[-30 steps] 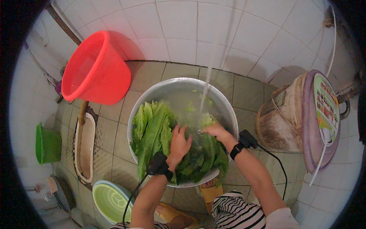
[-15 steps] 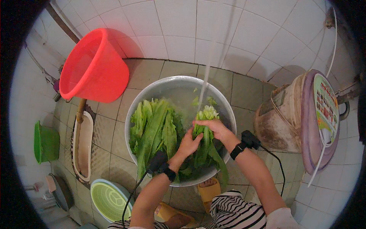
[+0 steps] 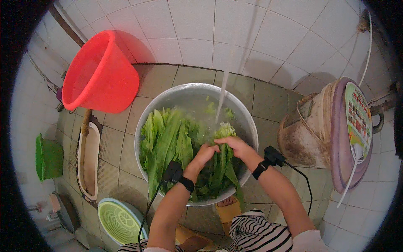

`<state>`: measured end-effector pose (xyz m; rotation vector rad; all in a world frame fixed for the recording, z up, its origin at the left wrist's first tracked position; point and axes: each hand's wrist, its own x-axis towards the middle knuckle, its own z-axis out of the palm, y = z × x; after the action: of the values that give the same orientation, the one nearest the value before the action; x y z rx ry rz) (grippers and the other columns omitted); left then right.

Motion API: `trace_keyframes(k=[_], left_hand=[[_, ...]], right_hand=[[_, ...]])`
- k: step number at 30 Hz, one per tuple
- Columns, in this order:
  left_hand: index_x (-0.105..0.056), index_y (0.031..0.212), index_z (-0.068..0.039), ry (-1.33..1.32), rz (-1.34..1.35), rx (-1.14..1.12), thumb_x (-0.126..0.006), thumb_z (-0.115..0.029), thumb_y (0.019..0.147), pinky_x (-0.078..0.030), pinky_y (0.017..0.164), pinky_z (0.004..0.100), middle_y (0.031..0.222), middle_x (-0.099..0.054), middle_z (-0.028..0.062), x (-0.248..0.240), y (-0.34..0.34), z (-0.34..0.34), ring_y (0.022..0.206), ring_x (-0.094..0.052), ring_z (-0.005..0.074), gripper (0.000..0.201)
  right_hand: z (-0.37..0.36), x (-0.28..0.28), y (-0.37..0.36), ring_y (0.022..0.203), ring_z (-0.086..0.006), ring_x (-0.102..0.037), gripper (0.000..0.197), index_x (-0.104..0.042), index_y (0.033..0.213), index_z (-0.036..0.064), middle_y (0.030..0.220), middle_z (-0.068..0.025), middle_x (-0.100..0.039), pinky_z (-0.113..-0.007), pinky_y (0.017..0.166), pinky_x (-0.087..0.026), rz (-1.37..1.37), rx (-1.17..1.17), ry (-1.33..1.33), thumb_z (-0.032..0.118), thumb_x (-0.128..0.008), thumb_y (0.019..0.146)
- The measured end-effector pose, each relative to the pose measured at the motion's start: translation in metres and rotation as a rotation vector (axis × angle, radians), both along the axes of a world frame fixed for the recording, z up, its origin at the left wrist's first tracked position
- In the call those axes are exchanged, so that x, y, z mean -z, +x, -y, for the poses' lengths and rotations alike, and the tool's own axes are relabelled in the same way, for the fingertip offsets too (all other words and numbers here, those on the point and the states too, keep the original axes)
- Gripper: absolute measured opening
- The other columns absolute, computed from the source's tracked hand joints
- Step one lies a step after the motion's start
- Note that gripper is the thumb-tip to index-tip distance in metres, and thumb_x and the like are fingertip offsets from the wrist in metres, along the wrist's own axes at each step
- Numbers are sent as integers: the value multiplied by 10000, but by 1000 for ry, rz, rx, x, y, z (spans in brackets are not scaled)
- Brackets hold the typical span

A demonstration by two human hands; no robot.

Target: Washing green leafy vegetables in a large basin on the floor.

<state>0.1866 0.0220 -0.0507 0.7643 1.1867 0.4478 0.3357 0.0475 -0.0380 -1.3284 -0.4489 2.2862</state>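
Note:
A large silver metal basin (image 3: 147, 110) holds water and long green leaf lettuce. Both hands are over its right half, at one bunch of lettuce (image 3: 219, 172) whose pale cut end points away from me. My right hand (image 3: 236, 145) is closed round the bunch just below that end. My left hand (image 3: 205, 155) is closed at the bunch's left side, its thumb near my right fingers; some fingertips are hidden. A stream of water (image 3: 223, 94) falls into the basin just beyond the bunch. More lettuce leaves (image 3: 168, 136) lie to the left, some hanging over the near rim.
A red bucket (image 3: 103, 80) stands back left, above a squat toilet (image 3: 89, 185). Near left are a green strainer basket (image 3: 121, 222) and a small green bin (image 3: 50, 158). On the right stands a stained bucket (image 3: 306, 130) with a purple lid. Cables trail from both wrist straps.
The bunch and my right hand have lowered slightly toward me, so the stream now lands beyond the cut end. My left hand has shifted a little left. The whole view has drifted slightly.

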Motion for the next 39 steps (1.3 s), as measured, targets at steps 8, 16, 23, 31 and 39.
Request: trace_keyframes(k=[8, 16, 23, 31, 39], left_hand=[[-414, 1145, -23, 12, 35, -143, -512, -104, 676, -393, 775, 279, 1034, -516, 76, -14, 6, 4, 908, -495, 175, 486], [-347, 1196, 10, 242, -190, -270, -549, -259, 779, -357, 854, 292, 1119, -480, 102, 8, 17, 13, 1005, -461, 181, 536], [-307, 1219, 9, 217, -139, -147, -527, -247, 793, -346, 868, 296, 1159, -446, 131, -13, 16, 9, 1040, -441, 208, 543], [-363, 1151, 29, 76, -138, -54, -465, -223, 796, -334, 872, 332, 1122, -468, 172, 4, 29, 1, 1040, -443, 263, 447], [-388, 1166, 26, 259, -133, 275, -500, -275, 791, -332, 891, 337, 1156, -456, 184, -6, 33, -2, 1071, -437, 272, 494]], right_hand=[[8, -36, -6, 903, -177, -520, 420, -484, 1067, 33, 995, -81, -545, -320, 747, -424, 229, 323, 359, 265, -605, 739], [2, -21, 1, 901, -194, -520, 434, -488, 1070, 18, 1002, -92, -545, -320, 769, -415, 183, 222, 129, 379, -394, 849], [4, -9, 0, 925, -187, -502, 321, -460, 1111, 68, 1043, -83, -516, -317, 778, -415, 202, 293, 273, 252, -389, 857], [6, -30, -9, 872, -186, -514, 362, -514, 1034, 78, 951, -58, -550, -339, 743, -424, 344, 182, 264, 287, -587, 747], [-1, 62, 14, 757, -222, -541, 405, -556, 928, 29, 893, -91, -566, -373, 622, -446, 393, 40, -14, 258, -684, 619]])
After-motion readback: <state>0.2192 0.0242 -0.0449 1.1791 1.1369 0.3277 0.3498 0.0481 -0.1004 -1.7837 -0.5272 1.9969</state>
